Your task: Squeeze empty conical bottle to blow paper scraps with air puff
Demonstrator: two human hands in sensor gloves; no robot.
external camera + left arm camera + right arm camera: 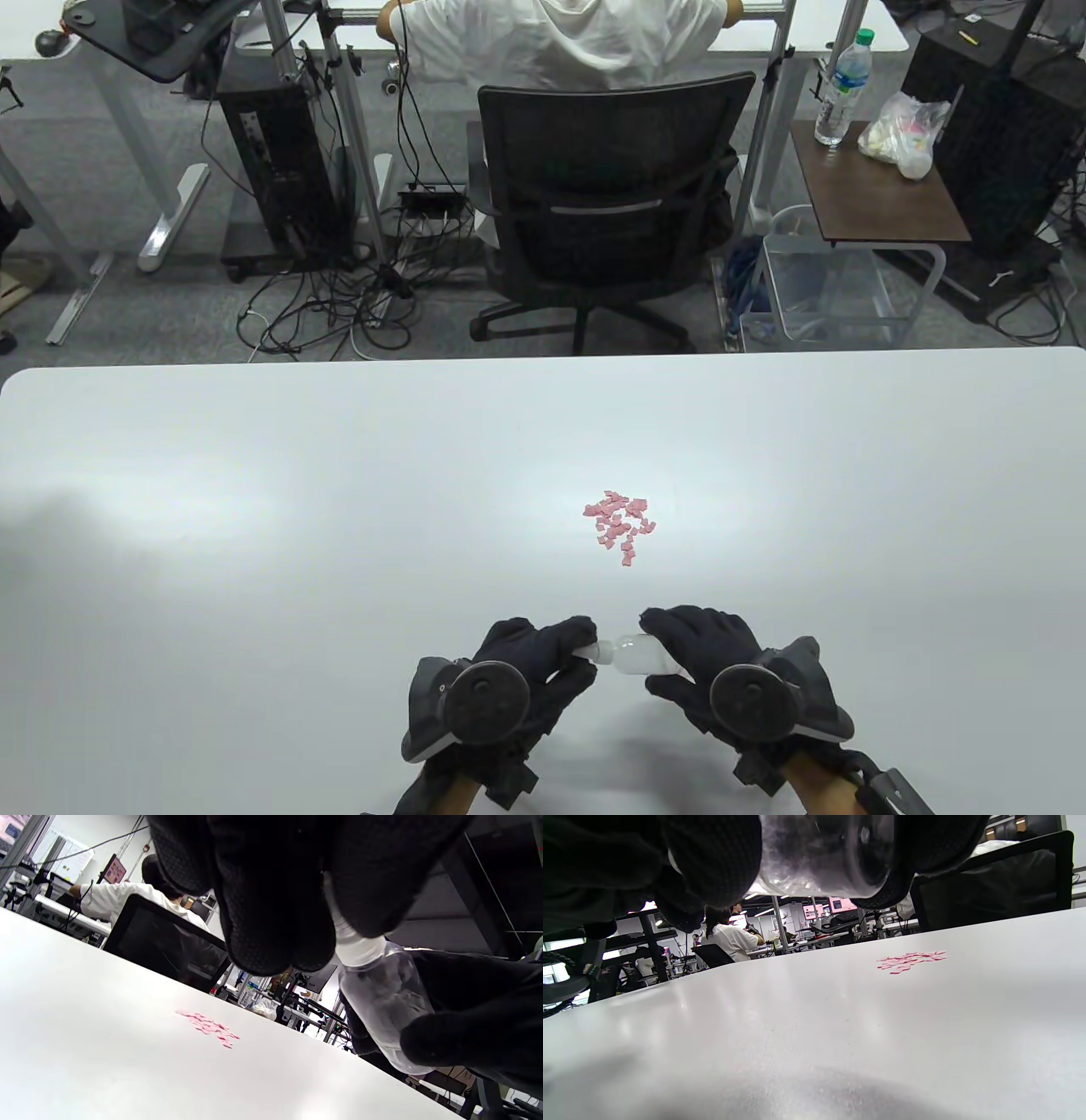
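Note:
A small clear bottle (pixel 632 654) with a white cap (pixel 594 651) is held sideways above the white table (pixel 254 509), near its front edge. My right hand (pixel 691 649) grips the bottle's body. My left hand (pixel 564 649) pinches the cap end. In the left wrist view the cap (pixel 354 946) sits between my fingers and the clear body (pixel 382 1001) runs into the right glove. In the right wrist view the bottle's base (pixel 831 853) fills the top. A pile of pink paper scraps (pixel 621 525) lies on the table just beyond the hands; it also shows in both wrist views (pixel 208 1025) (pixel 910 960).
Beyond the table's far edge stands a black office chair (pixel 607 212) with a seated person in a white shirt. A small brown side table (pixel 874 182) with a water bottle stands at the back right. Cables and desk legs lie at the back left.

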